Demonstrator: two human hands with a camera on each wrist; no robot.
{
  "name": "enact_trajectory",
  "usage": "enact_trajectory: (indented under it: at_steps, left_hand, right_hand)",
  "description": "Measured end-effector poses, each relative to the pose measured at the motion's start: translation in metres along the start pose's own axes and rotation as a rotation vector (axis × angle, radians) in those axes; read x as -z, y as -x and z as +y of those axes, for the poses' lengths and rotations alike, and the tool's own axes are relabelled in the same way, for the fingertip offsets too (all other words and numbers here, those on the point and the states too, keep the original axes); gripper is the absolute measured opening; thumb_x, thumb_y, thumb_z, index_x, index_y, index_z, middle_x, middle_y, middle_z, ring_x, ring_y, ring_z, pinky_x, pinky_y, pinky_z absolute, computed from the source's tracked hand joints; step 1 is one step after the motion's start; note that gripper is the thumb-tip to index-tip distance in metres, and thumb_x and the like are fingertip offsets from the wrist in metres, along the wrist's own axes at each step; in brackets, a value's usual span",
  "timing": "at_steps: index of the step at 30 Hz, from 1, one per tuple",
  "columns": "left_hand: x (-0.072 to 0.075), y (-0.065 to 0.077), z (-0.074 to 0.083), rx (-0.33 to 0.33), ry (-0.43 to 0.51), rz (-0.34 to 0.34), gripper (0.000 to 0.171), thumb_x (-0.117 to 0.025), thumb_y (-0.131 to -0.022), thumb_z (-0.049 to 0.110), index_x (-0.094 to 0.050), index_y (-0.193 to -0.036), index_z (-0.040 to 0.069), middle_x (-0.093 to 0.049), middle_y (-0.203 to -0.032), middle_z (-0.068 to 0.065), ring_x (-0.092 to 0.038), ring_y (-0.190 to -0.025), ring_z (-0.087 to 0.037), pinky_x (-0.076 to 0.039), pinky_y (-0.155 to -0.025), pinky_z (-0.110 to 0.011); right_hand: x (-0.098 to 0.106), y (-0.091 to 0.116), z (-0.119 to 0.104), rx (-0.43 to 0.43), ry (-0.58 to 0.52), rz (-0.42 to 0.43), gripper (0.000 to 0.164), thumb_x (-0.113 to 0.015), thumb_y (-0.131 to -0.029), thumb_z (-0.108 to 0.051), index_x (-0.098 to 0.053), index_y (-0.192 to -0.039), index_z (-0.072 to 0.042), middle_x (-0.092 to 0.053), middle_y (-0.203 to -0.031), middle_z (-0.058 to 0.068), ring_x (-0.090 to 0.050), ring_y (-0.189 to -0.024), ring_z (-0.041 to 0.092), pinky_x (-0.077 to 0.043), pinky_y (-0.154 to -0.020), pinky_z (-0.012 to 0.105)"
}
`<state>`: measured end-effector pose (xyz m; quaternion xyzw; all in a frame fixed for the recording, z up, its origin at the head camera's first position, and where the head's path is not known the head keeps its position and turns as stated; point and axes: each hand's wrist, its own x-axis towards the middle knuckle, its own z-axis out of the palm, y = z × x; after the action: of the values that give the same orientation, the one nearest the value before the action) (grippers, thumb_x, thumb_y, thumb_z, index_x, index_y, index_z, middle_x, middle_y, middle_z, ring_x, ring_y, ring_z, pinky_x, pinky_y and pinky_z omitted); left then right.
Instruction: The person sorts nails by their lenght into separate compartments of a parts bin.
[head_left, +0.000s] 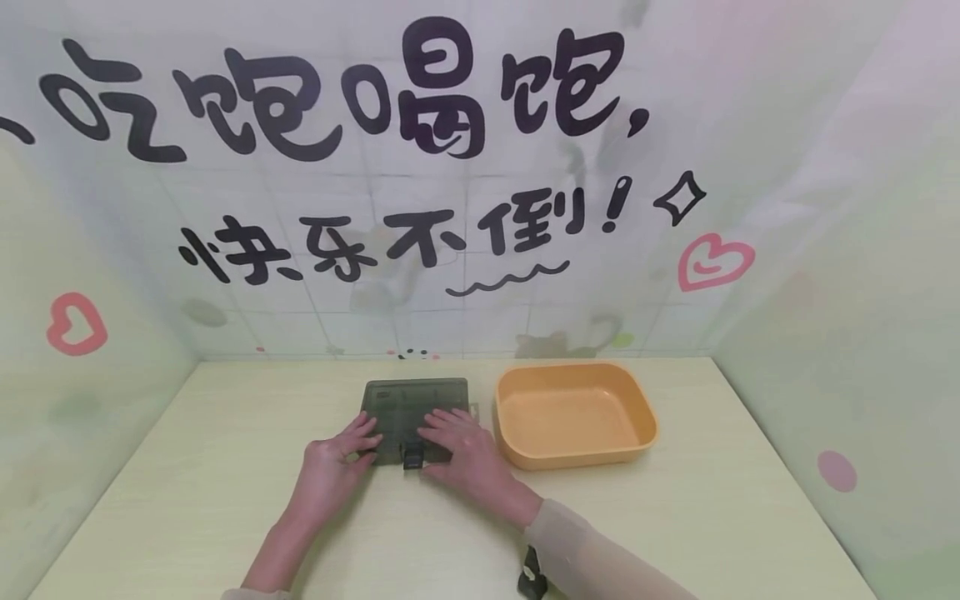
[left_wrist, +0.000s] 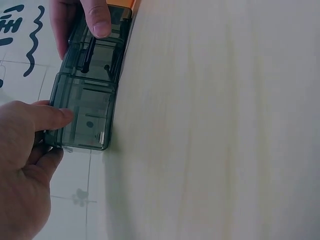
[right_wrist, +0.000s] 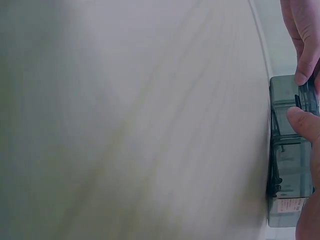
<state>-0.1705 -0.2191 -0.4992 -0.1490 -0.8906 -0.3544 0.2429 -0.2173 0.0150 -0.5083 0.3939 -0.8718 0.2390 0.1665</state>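
A dark translucent compartment box [head_left: 416, 398] lies on the pale table, with a black clasp [head_left: 412, 455] at the middle of its front edge. My left hand [head_left: 330, 462] grips the left end, thumb [left_wrist: 62, 116] on the front wall and other fingers round the corner. My right hand [head_left: 476, 458] holds the right part, its fingers on the lid and its thumb [right_wrist: 302, 122] at the front near the clasp. Small dark items show through the wall in the right wrist view, too unclear to name. A pale label [right_wrist: 290, 205] sits at one end.
An orange rectangular tray [head_left: 577, 457] stands just right of the box. Near my right sleeve [head_left: 585, 542] is a small black object [head_left: 532, 575], partly hidden. A printed backdrop [head_left: 420, 325] rises behind the table [head_left: 225, 467], with walls at both sides.
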Motion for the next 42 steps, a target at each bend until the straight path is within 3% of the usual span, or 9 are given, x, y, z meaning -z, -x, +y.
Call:
enact_trajectory:
  at_steps: [6, 13, 20, 25, 35, 37, 42]
  left_hand:
    - [-0.0002, 0.0000, 0.0008, 0.025, 0.001, 0.006, 0.032, -0.084, -0.069, -0.019, -0.078, -0.096, -0.004, -0.070, -0.120, -0.021, -0.063, -0.119, -0.040, -0.053, -0.090, -0.040]
    - [-0.0005, -0.0008, 0.0016, 0.053, 0.027, 0.009, 0.030, -0.083, -0.070, -0.018, -0.078, -0.096, -0.004, -0.070, -0.120, -0.020, -0.063, -0.120, -0.039, -0.051, -0.092, -0.038]
    - [-0.0005, -0.0010, 0.0000, 0.057, 0.040, 0.004, 0.030, -0.083, -0.070, -0.018, -0.078, -0.096, -0.004, -0.070, -0.121, -0.019, -0.062, -0.121, -0.038, -0.049, -0.092, -0.034]
    - [-0.0006, -0.0005, -0.0006, 0.048, 0.041, 0.005, 0.030, -0.083, -0.071, -0.018, -0.078, -0.096, -0.004, -0.070, -0.121, -0.019, -0.063, -0.120, -0.039, -0.051, -0.091, -0.038]
    - [-0.0004, 0.0021, -0.0012, 0.050, 0.034, -0.001, 0.027, -0.085, -0.073, -0.011, -0.079, -0.097, -0.001, -0.070, -0.121, -0.018, -0.065, -0.117, -0.039, -0.053, -0.092, -0.044]
    - [-0.0002, 0.0016, -0.0012, 0.055, 0.030, 0.002, 0.026, -0.086, -0.073, -0.010, -0.080, -0.096, 0.000, -0.071, -0.121, -0.017, -0.065, -0.117, -0.038, -0.052, -0.093, -0.038]
    - [-0.0002, -0.0004, -0.0011, 0.055, 0.041, 0.011, 0.026, -0.086, -0.073, -0.011, -0.080, -0.096, -0.001, -0.071, -0.120, -0.018, -0.065, -0.117, -0.038, -0.040, -0.095, -0.006]
  right_hand:
    - [-0.0004, -0.0006, 0.0010, 0.007, -0.006, -0.012, 0.060, -0.092, -0.076, -0.035, -0.072, -0.127, -0.010, -0.062, -0.141, 0.006, -0.056, -0.134, 0.020, -0.034, -0.121, 0.037]
    - [-0.0023, -0.0010, 0.0011, -0.002, -0.043, 0.033, 0.058, -0.092, -0.076, -0.034, -0.073, -0.125, -0.009, -0.064, -0.138, 0.007, -0.058, -0.132, 0.022, -0.038, -0.118, 0.040]
    - [-0.0013, -0.0028, -0.0010, -0.027, -0.068, 0.053, 0.046, -0.086, -0.085, -0.033, -0.075, -0.122, -0.010, -0.066, -0.135, 0.007, -0.059, -0.130, 0.022, -0.040, -0.118, 0.040]
    - [-0.0034, -0.0039, -0.0035, -0.058, -0.101, 0.090, 0.037, -0.082, -0.089, -0.030, -0.077, -0.119, -0.009, -0.069, -0.131, 0.006, -0.062, -0.127, 0.021, -0.042, -0.116, 0.039]
    - [-0.0081, -0.0025, -0.0069, -0.098, -0.098, 0.113, 0.037, -0.083, -0.087, -0.031, -0.078, -0.115, -0.009, -0.070, -0.128, 0.005, -0.064, -0.124, 0.020, -0.044, -0.114, 0.037]
    - [-0.0083, -0.0024, -0.0069, -0.093, -0.096, 0.119, 0.037, -0.082, -0.087, -0.031, -0.078, -0.116, -0.009, -0.070, -0.128, 0.005, -0.064, -0.124, 0.020, -0.044, -0.114, 0.037]
    - [-0.0081, -0.0032, -0.0047, -0.047, -0.092, 0.151, 0.037, -0.082, -0.087, -0.031, -0.077, -0.115, -0.008, -0.071, -0.126, 0.007, -0.065, -0.123, 0.022, -0.046, -0.112, 0.038]
